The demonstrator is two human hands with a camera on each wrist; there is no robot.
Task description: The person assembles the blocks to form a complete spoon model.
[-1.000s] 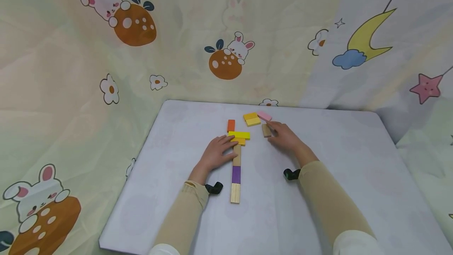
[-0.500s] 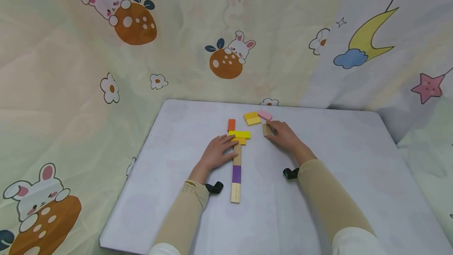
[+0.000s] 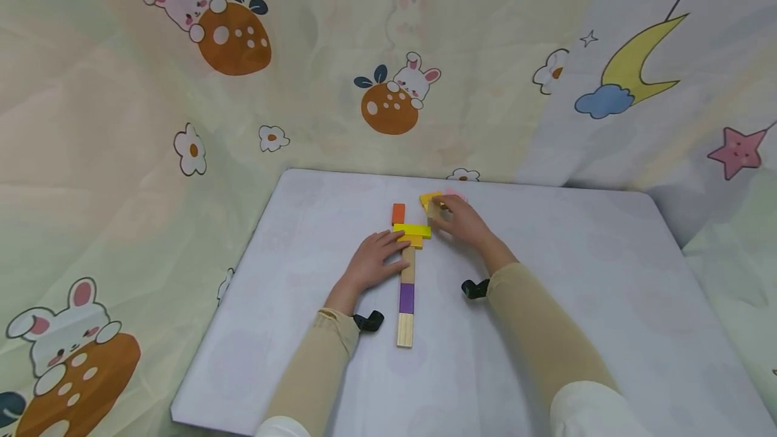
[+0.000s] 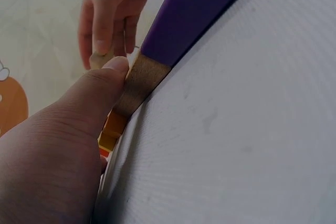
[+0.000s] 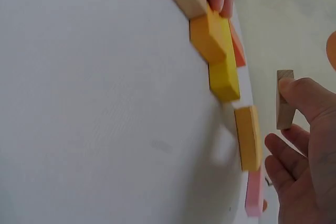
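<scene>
My right hand [image 3: 466,222] pinches a small plain wooden block [image 5: 284,115] between thumb and fingers, raised off the table. My left hand [image 3: 371,263] rests along the left side of a row of blocks, fingers fairly straight. Its fingers touch the orange block [image 3: 415,242] and the crosswise yellow block [image 3: 420,230], its thumb the plain wooden block [image 3: 409,268]. A purple block [image 3: 407,298] and a pale wooden block [image 3: 405,331] continue the row toward the near side. An orange-red block [image 3: 398,213] stands at its far end.
Beyond the right hand lie yellow blocks [image 3: 428,198] and a pink block [image 5: 254,195], partly hidden by it in the head view. The white tabletop [image 3: 516,342] has rounded corners. A printed cloth [image 3: 315,73] hangs behind its far edge.
My right hand has picked up the small plain wooden block and carried it left, toward the far end of the row. The left hand stays in place.
</scene>
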